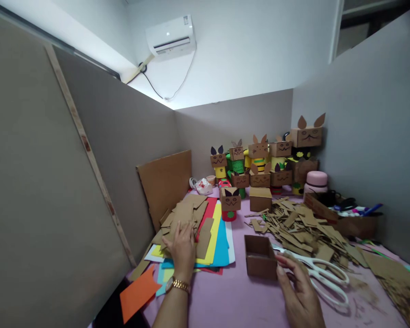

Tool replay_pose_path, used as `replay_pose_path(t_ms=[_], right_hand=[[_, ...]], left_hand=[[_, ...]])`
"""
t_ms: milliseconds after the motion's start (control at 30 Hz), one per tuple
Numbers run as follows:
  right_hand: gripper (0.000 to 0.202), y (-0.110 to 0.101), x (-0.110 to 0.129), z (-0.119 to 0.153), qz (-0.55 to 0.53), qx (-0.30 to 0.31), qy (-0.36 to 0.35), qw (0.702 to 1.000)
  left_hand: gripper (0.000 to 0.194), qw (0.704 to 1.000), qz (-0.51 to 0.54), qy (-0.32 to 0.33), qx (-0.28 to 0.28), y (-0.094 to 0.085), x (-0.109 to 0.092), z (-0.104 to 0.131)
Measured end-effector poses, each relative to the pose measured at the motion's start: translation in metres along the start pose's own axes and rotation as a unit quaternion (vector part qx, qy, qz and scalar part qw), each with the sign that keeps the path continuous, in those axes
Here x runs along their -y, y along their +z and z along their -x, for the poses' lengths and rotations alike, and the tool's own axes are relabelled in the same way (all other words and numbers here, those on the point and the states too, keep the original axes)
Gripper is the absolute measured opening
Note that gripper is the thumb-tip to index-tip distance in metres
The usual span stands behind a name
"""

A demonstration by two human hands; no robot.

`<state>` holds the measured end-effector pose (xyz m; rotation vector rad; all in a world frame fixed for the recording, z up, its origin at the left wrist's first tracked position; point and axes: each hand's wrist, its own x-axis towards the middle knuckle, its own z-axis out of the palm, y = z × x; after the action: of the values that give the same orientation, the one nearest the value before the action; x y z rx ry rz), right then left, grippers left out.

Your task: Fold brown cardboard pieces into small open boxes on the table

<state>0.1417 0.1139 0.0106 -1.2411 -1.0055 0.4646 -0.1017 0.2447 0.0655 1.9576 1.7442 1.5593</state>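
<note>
My left hand (181, 243) lies with fingers spread on a pile of cut cardboard pieces (186, 212). Sheets of coloured paper (222, 248) stick out from under that pile. A small open-topped cardboard box (262, 266) stands on the purple tablecloth, its inside showing. The thumb and fingers of my right hand (299, 287) close on the box's right edge. Close beside that hand lie white-handled scissors (328, 278), blades pointing toward the box. Beyond the box stands a cardboard figure (230, 202) with dark ears and a red base.
Several eared box figures (259, 152) stand stacked at the back. Cardboard scraps (294, 223) heap up at the right, near a pen-filled cardboard tray (358, 225) and a pink flask (316, 182). Orange paper (140, 294) overhangs the left edge. A large cardboard sheet (167, 182) leans on the partition.
</note>
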Motion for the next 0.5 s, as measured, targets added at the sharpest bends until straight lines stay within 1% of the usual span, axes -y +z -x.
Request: replay_pose_path(t_ms=[67, 133, 200, 267, 333, 433, 500], right_hand=[[0.035, 0.0, 0.001, 0.0, 0.001, -0.001, 0.002, 1.0], [0.035, -0.001, 0.002, 0.0, 0.0, -0.01, 0.002, 1.0], [0.036, -0.002, 0.004, -0.001, 0.001, -0.023, 0.0, 1.0], [0.036, -0.004, 0.007, -0.001, 0.003, -0.034, -0.006, 0.999], [0.035, -0.004, 0.013, -0.001, 0.001, -0.039, -0.018, 0.999], [0.034, -0.003, 0.029, 0.002, -0.019, -0.02, -0.032, 0.999], [0.035, 0.0, 0.041, 0.005, -0.051, -0.013, -0.02, 0.998]], left_hand=[[0.026, 0.999, 0.039, -0.01, -0.034, -0.005, -0.009, 0.002], [0.033, 0.994, 0.083, -0.036, -0.062, -0.007, -0.019, 0.007], [0.041, 0.986, 0.14, -0.065, -0.065, -0.006, -0.03, 0.012], [0.042, 0.976, 0.198, -0.082, -0.039, -0.003, -0.043, 0.018], [0.04, 0.965, 0.249, -0.086, -0.002, 0.001, -0.058, 0.025], [0.039, 0.945, 0.307, -0.089, 0.069, 0.004, -0.08, 0.038], [0.039, 0.93, 0.336, -0.093, 0.118, 0.005, -0.093, 0.048]])
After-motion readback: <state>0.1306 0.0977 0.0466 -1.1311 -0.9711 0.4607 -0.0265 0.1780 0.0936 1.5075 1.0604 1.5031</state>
